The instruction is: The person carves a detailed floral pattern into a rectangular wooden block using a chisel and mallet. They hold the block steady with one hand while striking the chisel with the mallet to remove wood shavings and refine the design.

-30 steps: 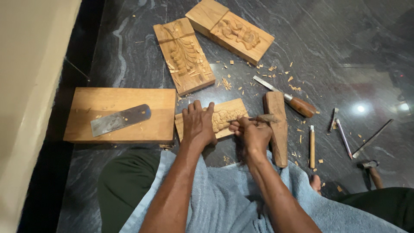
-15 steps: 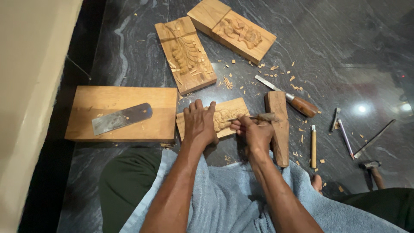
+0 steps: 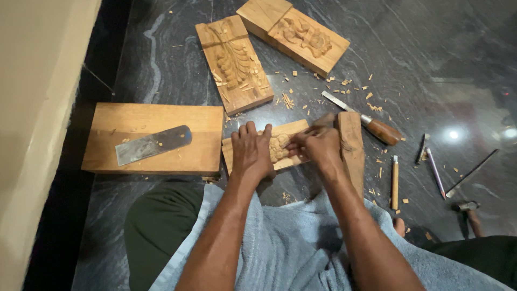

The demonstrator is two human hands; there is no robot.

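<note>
The left hand (image 3: 252,152) lies flat on a small carved wood block (image 3: 280,145), pressing it down on the dark floor (image 3: 431,59). The right hand (image 3: 319,146) is closed around a thin carving tool (image 3: 322,120) whose tip touches the block. A wooden mallet (image 3: 351,145) lies at 3 o'clock, just beside the block.

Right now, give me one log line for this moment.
left hand: pressing small carved block | right hand: gripping chisel on block | wooden mallet: beside right hand
</note>
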